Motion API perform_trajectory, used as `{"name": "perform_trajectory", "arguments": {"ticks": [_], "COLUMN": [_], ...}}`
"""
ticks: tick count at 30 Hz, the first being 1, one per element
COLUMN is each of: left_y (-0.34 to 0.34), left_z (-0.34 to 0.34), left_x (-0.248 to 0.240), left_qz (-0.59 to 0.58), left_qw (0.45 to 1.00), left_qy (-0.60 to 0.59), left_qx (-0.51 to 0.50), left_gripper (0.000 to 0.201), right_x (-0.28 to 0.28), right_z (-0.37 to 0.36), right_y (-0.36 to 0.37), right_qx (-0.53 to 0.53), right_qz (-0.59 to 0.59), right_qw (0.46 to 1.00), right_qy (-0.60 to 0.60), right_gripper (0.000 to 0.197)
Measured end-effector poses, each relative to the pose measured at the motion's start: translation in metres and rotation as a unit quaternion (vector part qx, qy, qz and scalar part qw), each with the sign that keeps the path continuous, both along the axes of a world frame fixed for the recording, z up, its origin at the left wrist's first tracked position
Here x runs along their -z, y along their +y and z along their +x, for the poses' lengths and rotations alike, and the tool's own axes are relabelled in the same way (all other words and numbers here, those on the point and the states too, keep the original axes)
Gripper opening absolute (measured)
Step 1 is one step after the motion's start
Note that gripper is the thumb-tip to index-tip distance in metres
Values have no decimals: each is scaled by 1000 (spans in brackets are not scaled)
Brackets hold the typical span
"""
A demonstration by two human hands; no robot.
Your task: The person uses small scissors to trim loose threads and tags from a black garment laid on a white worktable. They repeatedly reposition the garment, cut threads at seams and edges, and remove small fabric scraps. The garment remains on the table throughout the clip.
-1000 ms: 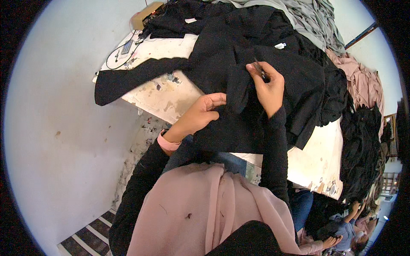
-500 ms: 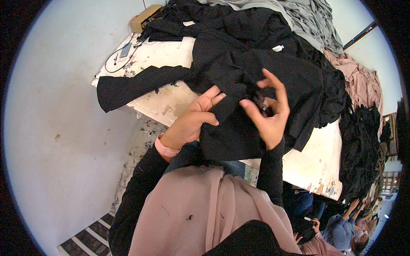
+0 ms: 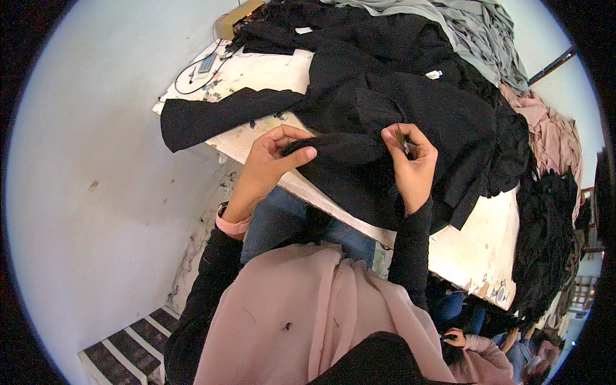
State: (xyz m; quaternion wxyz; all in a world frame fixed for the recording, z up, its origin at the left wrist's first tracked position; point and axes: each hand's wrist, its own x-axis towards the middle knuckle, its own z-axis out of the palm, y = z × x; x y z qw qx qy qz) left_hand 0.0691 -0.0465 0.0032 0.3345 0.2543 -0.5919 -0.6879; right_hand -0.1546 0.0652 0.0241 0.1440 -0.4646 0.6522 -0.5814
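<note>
A black garment (image 3: 359,186) lies spread over the table in front of me, one sleeve (image 3: 218,119) reaching out to the left. My left hand (image 3: 273,160) is closed on a folded edge of it, thumb on top. At the other end of that fold, my right hand (image 3: 416,168) pinches the cloth between thumb and fingers. Something small and dark, with a light glint, sits within the right hand's curled fingers; its kind is hidden. The cloth between the hands is lifted into a soft ridge.
The worn white table (image 3: 471,250) carries more black garments (image 3: 385,35), grey cloth (image 3: 478,29) and pink cloth (image 3: 545,122). A phone-like device (image 3: 206,63) with a cable lies far left. A wall (image 3: 109,147) bounds the left. Other people (image 3: 481,359) sit at the lower right.
Both hands were apart from the cloth's edge with fingers spread; now they grip it. The left hand has moved left, and the garment's front part is raised into a fold.
</note>
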Motion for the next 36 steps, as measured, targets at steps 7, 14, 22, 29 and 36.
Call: {"name": "perform_trajectory", "arguments": {"ticks": [7,14,22,29,36], "left_y": [13,33,43,43,48], "left_z": [1,-17,-15,-16,-17], "left_x": [-3,2,-6,-15,-26], "left_qz": [33,-133,-139,-261,-280], "left_qw": [999,984,984,964,949], "left_qy": [-40,79,49,-17,-80], "left_qx": [-11,-92,-97,-44,-118], "left_gripper": [26,19,26,20,40], "right_x": [-18,-20,-4,-20,-49], "right_z": [27,63,59,49,59], "right_y": [5,3,-4,-7,24], "right_qx": [47,-110,-222,-79,36], "right_qz": [-54,19,2,-7,127], "right_qw": [985,990,906,997,951], "right_qy": [157,87,-360,17,278], "right_gripper": [26,17,11,14,33]}}
